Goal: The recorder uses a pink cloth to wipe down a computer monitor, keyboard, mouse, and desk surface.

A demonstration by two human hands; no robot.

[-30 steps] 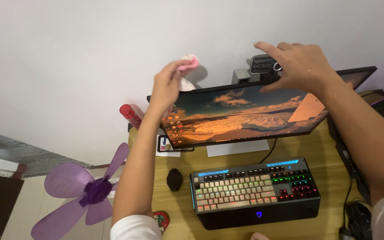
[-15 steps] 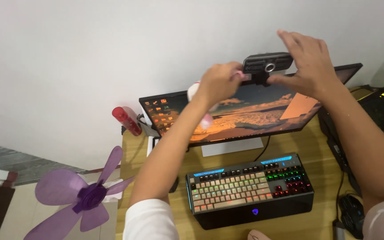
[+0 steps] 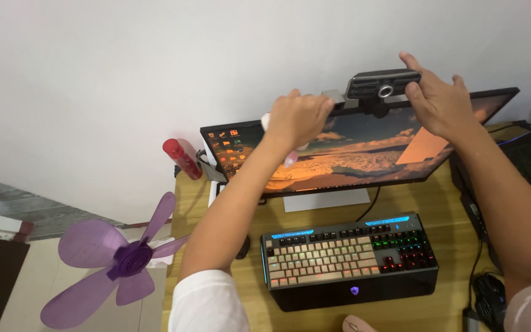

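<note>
Left hand (image 3: 296,118) closed in a fist around a pink-and-white cloth (image 3: 291,160), pressed at the top edge of the monitor (image 3: 351,154). Most of the cloth hidden inside the fist; only a white scrap at 9 o'clock of the knuckles and a pink tail hanging at 6 o'clock over the screen. Whether the cloth touches the screen: cannot tell.

Right hand (image 3: 440,101) spread open, palm against the right end of the webcam (image 3: 381,86), fingers reaching up behind it, thumb at the lower front. Webcam perched on the monitor's top edge, at 3 o'clock of the left hand and just beside it; its mount partly covered by the right palm.

Monitor's right corner half hidden behind the right forearm. Red bottle (image 3: 182,158) at 9 o'clock of the monitor, its base cut off by the screen's stand area. Keyboard (image 3: 348,261) on the wooden worktop (image 3: 450,209) at 6 o'clock of the monitor, lit in colours. Dark mouse mostly hidden under the left forearm. Purple fan (image 3: 115,261) at 8 o'clock, beyond the worktop edge, blades overlapping. Pink object at the bottom edge cut off, unclear.
</note>
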